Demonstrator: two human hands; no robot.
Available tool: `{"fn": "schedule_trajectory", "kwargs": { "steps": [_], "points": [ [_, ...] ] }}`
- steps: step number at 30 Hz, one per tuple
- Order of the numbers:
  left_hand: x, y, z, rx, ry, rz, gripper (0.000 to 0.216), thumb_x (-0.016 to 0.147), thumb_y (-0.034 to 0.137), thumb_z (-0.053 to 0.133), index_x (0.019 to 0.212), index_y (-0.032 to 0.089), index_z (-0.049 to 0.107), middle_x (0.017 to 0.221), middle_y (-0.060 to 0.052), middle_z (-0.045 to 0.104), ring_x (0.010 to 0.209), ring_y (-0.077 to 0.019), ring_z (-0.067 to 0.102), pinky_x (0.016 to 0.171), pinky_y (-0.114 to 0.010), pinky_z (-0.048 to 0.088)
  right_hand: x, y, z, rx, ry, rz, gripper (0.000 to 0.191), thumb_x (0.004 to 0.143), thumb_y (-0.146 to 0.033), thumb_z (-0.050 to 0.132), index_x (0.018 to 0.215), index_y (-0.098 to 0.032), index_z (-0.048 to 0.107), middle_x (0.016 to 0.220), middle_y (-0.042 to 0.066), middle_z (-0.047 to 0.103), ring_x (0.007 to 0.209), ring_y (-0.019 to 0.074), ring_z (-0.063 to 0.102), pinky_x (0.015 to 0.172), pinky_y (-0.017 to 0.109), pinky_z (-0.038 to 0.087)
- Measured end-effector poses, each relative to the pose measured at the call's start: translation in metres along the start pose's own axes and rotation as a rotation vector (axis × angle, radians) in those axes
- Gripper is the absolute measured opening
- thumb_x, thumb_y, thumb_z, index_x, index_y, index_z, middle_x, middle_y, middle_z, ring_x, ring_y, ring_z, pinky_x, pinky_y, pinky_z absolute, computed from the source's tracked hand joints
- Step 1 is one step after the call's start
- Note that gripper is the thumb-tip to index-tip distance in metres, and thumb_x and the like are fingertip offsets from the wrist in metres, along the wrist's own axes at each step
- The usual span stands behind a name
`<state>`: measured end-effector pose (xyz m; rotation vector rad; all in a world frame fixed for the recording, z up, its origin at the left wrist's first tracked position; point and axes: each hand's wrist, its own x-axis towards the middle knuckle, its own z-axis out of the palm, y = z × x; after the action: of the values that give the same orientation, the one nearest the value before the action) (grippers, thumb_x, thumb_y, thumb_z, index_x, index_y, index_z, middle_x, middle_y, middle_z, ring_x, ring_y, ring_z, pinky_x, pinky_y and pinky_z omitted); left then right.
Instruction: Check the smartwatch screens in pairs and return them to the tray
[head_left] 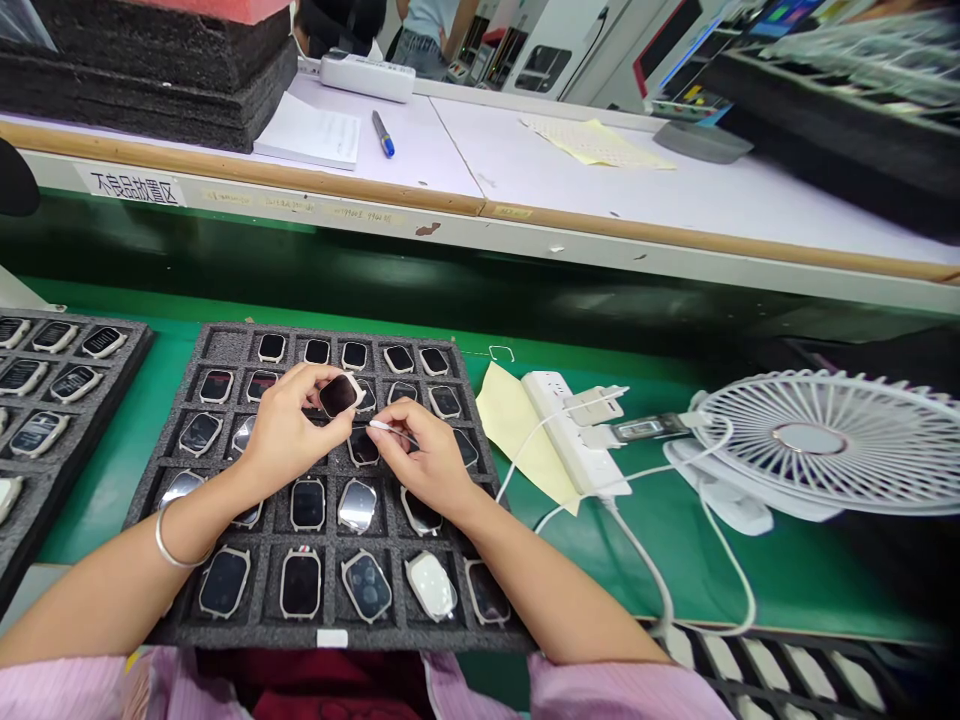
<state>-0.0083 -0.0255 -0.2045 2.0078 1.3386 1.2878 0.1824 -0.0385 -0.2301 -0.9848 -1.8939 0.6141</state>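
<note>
My left hand (289, 430) is closed around a smartwatch body (339, 396) without a strap, its dark screen tilted up toward me. Close by on the right, my right hand (424, 455) pinches the white end of a thin cable (381, 425). The cable end points at the watch; whether they touch I cannot tell. Both hands hover over a dark foam tray (259, 637) whose compartments hold several more watch bodies, such as a watch (301, 583) in the front row. One watch (431, 585) there shows a pale face.
Another foam tray (112, 400) of watches lies at the left. On the green mat to the right are a power strip (577, 450), a yellow paper (517, 425), loose white cables and a white fan (810, 440). A shelf (480, 180) crosses behind, with foam stacks and a pen (383, 134).
</note>
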Motion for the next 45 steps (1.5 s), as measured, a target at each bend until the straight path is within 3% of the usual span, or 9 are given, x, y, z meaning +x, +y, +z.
{"fn": "schedule_trajectory", "kwargs": {
  "steps": [7, 16, 31, 45],
  "points": [
    [-0.0011, 0.0030, 0.0010, 0.024, 0.015, -0.094, 0.018, 0.067, 0.016, 0.067, 0.081, 0.020, 0.056, 0.076, 0.001, 0.062, 0.066, -0.0130, 0.056, 0.060, -0.027, 0.048, -0.0004, 0.0003, 0.0000, -0.007, 0.003, -0.004, 0.009, 0.089, -0.014, 0.061, 0.089, -0.022, 0.058, 0.076, 0.000, 0.059, 0.057, 0.0116, 0.052, 0.051, 0.024, 0.041],
    [-0.0023, 0.0073, 0.0006, 0.061, -0.004, -0.115, 0.019, 0.066, 0.018, 0.065, 0.080, 0.020, 0.053, 0.076, 0.001, 0.059, 0.067, -0.0139, 0.056, 0.060, -0.028, 0.045, -0.0004, 0.0011, 0.0003, -0.024, -0.005, -0.026, 0.008, 0.090, -0.015, 0.061, 0.090, -0.022, 0.057, 0.077, 0.000, 0.060, 0.057, 0.0110, 0.051, 0.050, 0.024, 0.041],
    [-0.0051, 0.0069, 0.0016, 0.121, 0.040, 0.017, 0.020, 0.067, 0.014, 0.064, 0.081, 0.020, 0.052, 0.075, 0.003, 0.054, 0.066, -0.0126, 0.053, 0.059, -0.025, 0.043, 0.0008, -0.0001, 0.0011, -0.037, -0.014, -0.011, 0.007, 0.091, -0.015, 0.060, 0.090, -0.022, 0.058, 0.075, 0.000, 0.059, 0.056, 0.0109, 0.050, 0.051, 0.024, 0.042],
    [-0.0049, 0.0064, 0.0019, 0.121, 0.040, 0.033, 0.020, 0.067, 0.014, 0.065, 0.082, 0.020, 0.052, 0.076, 0.002, 0.053, 0.067, -0.0130, 0.053, 0.060, -0.026, 0.044, 0.0003, 0.0013, 0.0013, -0.045, -0.024, -0.009, 0.006, 0.091, -0.017, 0.060, 0.089, -0.022, 0.057, 0.075, 0.000, 0.059, 0.055, 0.0110, 0.049, 0.050, 0.024, 0.042]
  ]
}}
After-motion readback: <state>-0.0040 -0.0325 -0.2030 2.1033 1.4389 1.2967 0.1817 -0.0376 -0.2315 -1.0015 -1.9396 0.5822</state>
